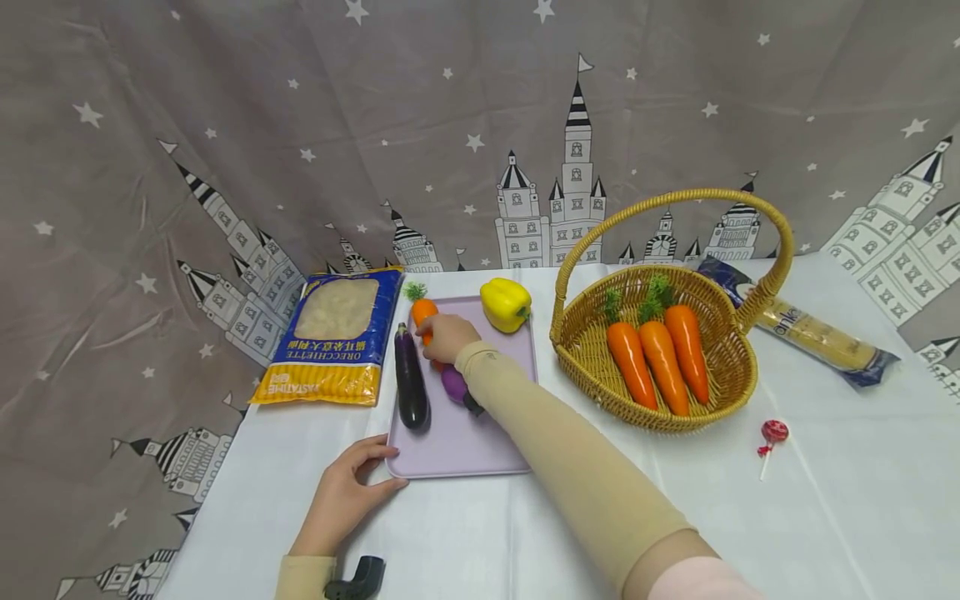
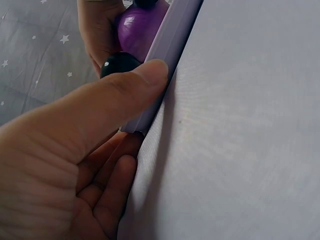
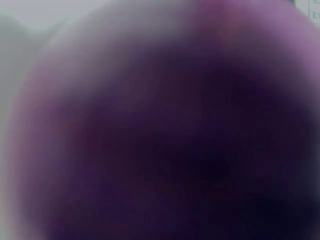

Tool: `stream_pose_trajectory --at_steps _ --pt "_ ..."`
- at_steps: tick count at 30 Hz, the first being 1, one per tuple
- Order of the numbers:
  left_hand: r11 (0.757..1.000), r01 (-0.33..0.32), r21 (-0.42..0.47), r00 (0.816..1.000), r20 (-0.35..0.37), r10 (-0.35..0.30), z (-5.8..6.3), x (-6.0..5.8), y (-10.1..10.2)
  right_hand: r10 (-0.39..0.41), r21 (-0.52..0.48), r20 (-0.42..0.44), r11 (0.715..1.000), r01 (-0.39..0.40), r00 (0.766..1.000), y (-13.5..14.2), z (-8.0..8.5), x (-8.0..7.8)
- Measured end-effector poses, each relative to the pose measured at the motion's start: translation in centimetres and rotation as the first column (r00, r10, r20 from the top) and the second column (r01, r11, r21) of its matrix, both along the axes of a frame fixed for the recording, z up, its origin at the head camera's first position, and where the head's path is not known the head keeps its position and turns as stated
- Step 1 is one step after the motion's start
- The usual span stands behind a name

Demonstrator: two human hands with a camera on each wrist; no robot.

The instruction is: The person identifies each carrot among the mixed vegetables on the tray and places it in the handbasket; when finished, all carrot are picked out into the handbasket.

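On the lilac tray [image 1: 465,454], my right hand [image 1: 452,337] grips an orange carrot [image 1: 423,309] with a green top, near the tray's far left corner. Below that wrist lies a round purple vegetable [image 1: 453,383], partly hidden by the sleeve; blurred purple fills the right wrist view. My left hand [image 1: 347,496] holds the tray's near left corner, with the thumb [image 2: 150,75] against the rim and the other fingers round the corner. A long dark eggplant [image 1: 411,383] lies along the tray's left side. At the far right corner sits a yellow bell pepper [image 1: 506,304].
Right of the tray stands a wicker basket [image 1: 581,375] with a tall handle and three carrots [image 1: 660,367]. Behind it lies a pasta packet [image 1: 825,333]. A red lollipop [image 1: 774,432] is at the right, a blue-and-yellow orecchiette bag [image 1: 330,342] at the left.
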State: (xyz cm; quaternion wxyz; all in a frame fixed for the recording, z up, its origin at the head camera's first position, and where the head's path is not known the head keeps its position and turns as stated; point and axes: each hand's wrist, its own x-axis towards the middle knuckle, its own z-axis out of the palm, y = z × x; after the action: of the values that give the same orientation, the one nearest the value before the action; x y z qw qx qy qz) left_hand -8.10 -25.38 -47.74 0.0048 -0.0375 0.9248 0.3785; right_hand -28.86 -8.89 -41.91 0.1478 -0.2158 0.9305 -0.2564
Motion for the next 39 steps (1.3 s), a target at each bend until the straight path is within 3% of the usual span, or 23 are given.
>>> stream_pose_trajectory --at_steps 6,13,21,30,39 --pt "1.0 -0.001 -0.004 1.0 -0.003 0.001 0.1 0.0 0.0 -0.002 -0.107 0.004 0.994 0.002 1.0 0.8 -0.1 -0.5" --pt "1.0 -0.001 -0.001 1.0 0.004 0.001 0.0 0.0 0.2 -0.032 -0.225 0.041 0.974 0.04 0.999 1.3 0.8 0.1" --pt "1.0 0.013 -0.015 1.0 -0.021 -0.014 -0.2 -0.1 0.0 -0.031 -0.396 0.046 0.917 0.047 0.998 1.9 2.0 0.4" --pt "1.0 0.019 -0.011 1.0 -0.016 -0.019 -0.3 -0.2 -0.2 -0.03 -0.498 0.045 0.866 0.048 0.999 3.1 3.5 1.0" --pt "1.0 0.016 -0.007 1.0 -0.011 -0.016 -0.3 -0.1 -0.1 0.013 -0.595 -0.028 0.803 -0.027 1.0 4.5 5.4 2.6"
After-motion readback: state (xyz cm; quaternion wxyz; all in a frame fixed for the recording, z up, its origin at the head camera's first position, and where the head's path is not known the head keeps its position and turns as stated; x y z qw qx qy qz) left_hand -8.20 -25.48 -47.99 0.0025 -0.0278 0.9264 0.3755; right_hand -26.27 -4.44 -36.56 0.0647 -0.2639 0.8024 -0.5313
